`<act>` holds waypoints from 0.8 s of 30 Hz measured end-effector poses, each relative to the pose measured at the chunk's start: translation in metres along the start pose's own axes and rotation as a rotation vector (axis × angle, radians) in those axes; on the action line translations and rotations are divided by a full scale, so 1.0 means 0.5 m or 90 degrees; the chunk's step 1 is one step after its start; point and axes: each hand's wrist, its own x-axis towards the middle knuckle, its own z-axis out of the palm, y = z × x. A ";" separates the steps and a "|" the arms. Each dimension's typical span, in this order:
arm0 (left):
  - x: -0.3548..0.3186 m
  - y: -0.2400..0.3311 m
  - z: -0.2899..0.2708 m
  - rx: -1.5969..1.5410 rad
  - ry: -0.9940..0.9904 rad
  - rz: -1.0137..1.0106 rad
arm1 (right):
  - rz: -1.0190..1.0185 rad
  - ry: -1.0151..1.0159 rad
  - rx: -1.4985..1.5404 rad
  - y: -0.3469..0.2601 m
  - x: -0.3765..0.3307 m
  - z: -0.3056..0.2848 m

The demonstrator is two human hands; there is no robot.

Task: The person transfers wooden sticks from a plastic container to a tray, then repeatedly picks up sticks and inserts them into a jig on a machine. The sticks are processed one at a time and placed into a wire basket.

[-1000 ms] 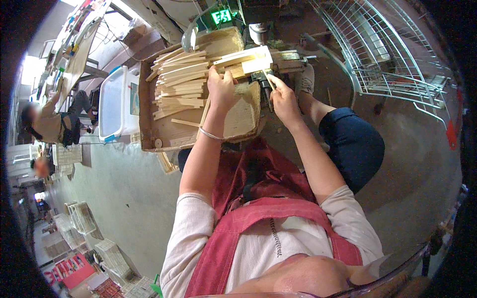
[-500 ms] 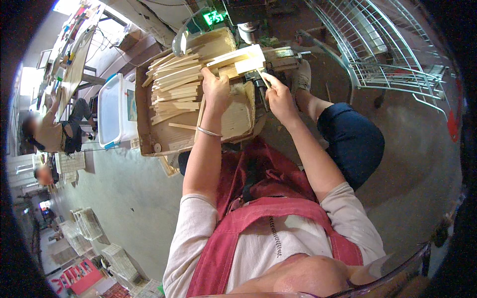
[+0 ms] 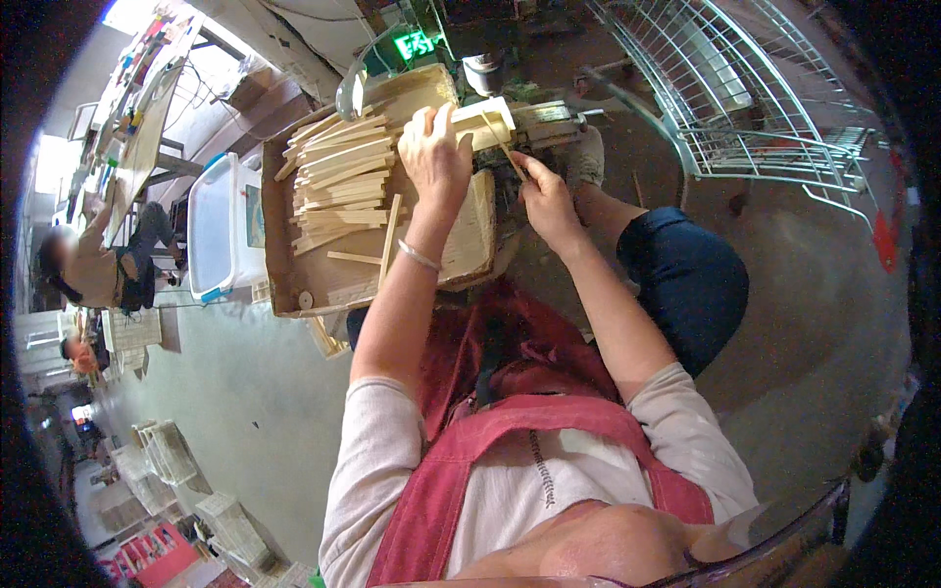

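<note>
Left hand (image 3: 436, 152): closed flat over a pale wooden block (image 3: 482, 122), steadying it at twelve o'clock.
Right hand (image 3: 544, 196): pinches a thin stick (image 3: 500, 147), angled toward the block.
Stick pile (image 3: 338, 181): in cardboard tray (image 3: 279, 284), ten o'clock, within reach.

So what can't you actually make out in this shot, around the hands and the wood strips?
- Head view: the left hand covers part of the pale wood block, so the grip under the palm is hidden.
- The thin strip runs into the right hand; its lower end is hidden by the fingers.
- The machine behind both hands is mostly blocked.
- The lowest strips in the cardboard box are buried under the pile.
</note>
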 end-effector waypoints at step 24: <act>0.039 -0.022 0.094 -0.099 0.018 0.140 | 0.099 -0.006 0.124 -0.027 -0.019 0.004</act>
